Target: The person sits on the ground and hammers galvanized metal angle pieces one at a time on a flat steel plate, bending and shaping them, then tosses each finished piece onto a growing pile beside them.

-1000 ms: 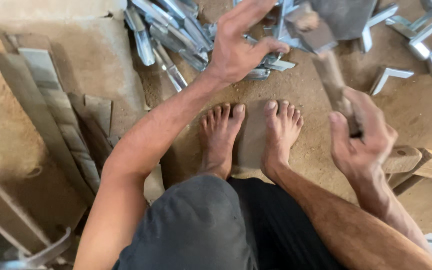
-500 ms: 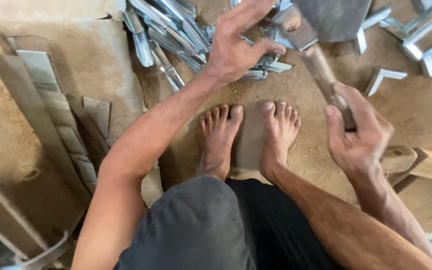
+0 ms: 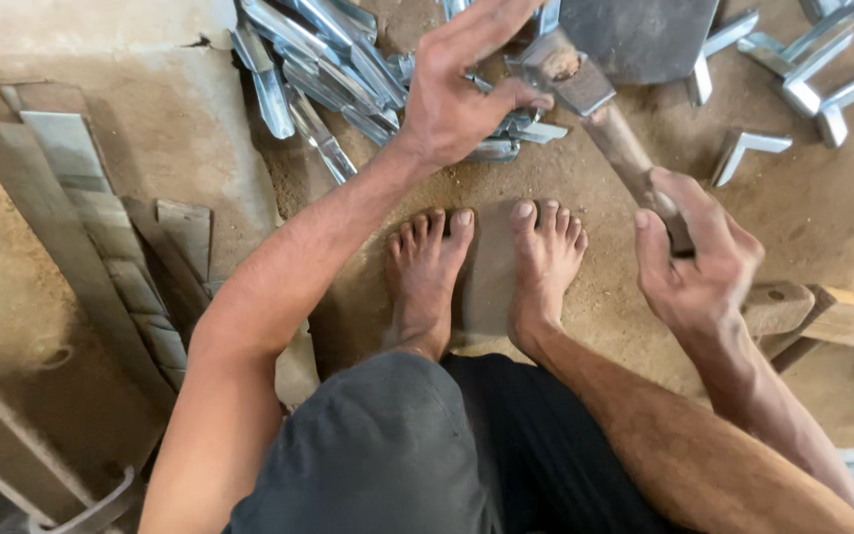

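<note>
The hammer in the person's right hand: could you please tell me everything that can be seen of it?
The hammer has a blocky grey metal head, worn and rust-spotted on its top, fixed to a brownish wooden handle that looks dusty. It slants from the head at upper left down to the right hand, which wraps the handle's lower end. The head hangs above the sandy ground, close to the thumb of the left hand and beside a pile of bent metal strips. Whether the head touches them cannot be told.

Sandy dirt floor (image 3: pixel 822 218) under my bare feet (image 3: pixel 486 267), strewn with bent metal brackets (image 3: pixel 338 69), flat strips (image 3: pixel 71 168), wooden blocks (image 3: pixel 822 311).
</note>
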